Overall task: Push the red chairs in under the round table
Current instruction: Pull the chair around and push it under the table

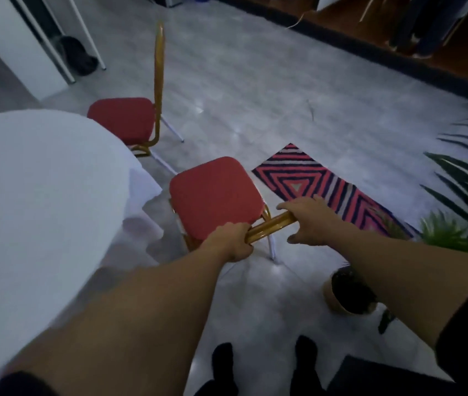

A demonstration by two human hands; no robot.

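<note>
A red-seated chair (215, 192) with a gold frame stands just right of the round table (32, 195), which is draped in a white cloth. Its gold backrest top rail (270, 226) points toward me. My left hand (231, 241) is closed around the rail's left end. My right hand (310, 215) rests over the right end, its fingers spread and curled on the rail. A second red chair (122, 120) stands farther back, its seat edge close to the table's far rim and its tall gold back upright.
A pink and black striped rug (313, 184) lies right of the near chair. A potted palm (461, 212) and a dark round pot (347, 292) stand at the right. White furniture legs rise at the back left. My dark shoes (261, 364) show on the grey floor.
</note>
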